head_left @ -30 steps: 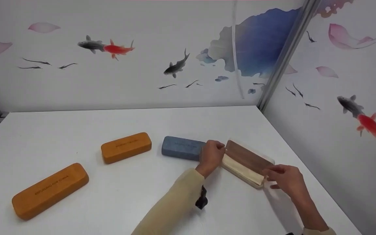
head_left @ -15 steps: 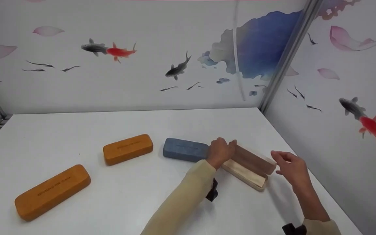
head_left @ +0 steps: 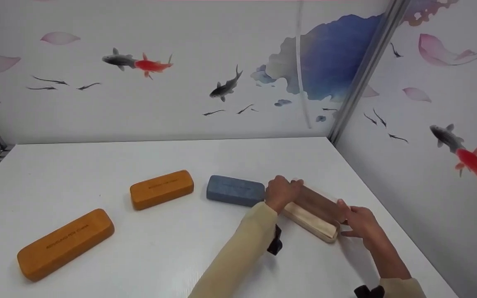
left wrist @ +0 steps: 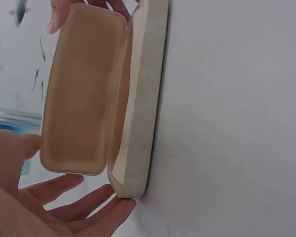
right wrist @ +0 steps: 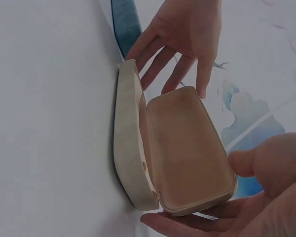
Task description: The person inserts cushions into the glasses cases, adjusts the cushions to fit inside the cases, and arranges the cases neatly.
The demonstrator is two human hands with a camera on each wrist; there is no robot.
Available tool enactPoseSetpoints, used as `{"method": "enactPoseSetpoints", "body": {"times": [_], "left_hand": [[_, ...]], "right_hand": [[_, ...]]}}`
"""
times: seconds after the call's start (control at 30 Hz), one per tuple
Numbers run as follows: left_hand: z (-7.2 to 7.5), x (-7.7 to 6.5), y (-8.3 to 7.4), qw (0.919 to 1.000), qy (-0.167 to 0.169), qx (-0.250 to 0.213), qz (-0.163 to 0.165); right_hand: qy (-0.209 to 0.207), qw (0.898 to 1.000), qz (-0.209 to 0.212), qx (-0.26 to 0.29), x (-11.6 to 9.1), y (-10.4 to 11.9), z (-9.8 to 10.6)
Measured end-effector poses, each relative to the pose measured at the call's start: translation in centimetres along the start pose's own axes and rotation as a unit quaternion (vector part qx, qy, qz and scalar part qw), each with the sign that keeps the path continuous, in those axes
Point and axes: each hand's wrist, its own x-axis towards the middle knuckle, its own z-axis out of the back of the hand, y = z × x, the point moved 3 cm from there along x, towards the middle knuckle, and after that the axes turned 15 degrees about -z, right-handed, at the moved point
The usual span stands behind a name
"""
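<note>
A cream glasses case (head_left: 311, 221) with a brown-lined lid (left wrist: 81, 94) lies opened on the right of the table, its lid tilted up. A pale cloth (head_left: 313, 219) lies in its base. My left hand (head_left: 282, 193) holds the lid's left end between thumb and fingers, with lower fingertips touching the base's end in the left wrist view. My right hand (head_left: 362, 221) holds the lid's other end, its thumb at the lid's edge and its fingers around the end in the right wrist view. Close to my left hand lies a closed blue glasses case (head_left: 235, 190).
Two closed orange glasses cases, a nearer one (head_left: 66, 244) and a farther one (head_left: 162, 189), lie on the left of the white table (head_left: 151, 256). Printed walls (head_left: 160, 107) stand behind and to the right. Each wrist wears a black device (head_left: 275, 242).
The cream case's lid has risen from lying farther back. My left hand has shifted right along with it. My right hand left the case, then came back onto the lid's end.
</note>
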Motion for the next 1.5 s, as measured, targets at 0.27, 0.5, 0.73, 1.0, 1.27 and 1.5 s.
{"method": "enactPoseSetpoints", "body": {"times": [0.27,0.5,0.73,1.0,1.27,1.5], "left_hand": [[0.0,-0.1,-0.1,0.9997,0.014,0.014,0.017],[-0.1,-0.1,0.1,0.999,0.032,-0.015,0.028],[0.0,-0.3,0.3,0.9985,0.04,-0.035,0.012],[0.2,-0.6,0.9,0.9961,0.068,-0.037,-0.04],[-0.1,-1.0,1.5,0.9935,0.102,-0.032,-0.039],[0.1,-1.2,1.9,0.9913,0.116,-0.046,-0.04]], "right_hand": [[0.044,0.999,-0.021,-0.006,0.3,-0.5,0.1],[0.07,0.997,-0.041,-0.016,0.5,-1.0,0.3],[0.08,0.996,-0.047,-0.014,0.4,-1.0,0.1],[0.051,0.998,-0.04,-0.001,0.0,-1.4,-0.1],[0.008,0.999,-0.031,0.035,-0.1,-2.0,-0.4],[-0.002,1.0,0.0,0.026,-0.2,-1.9,-0.7]]}}
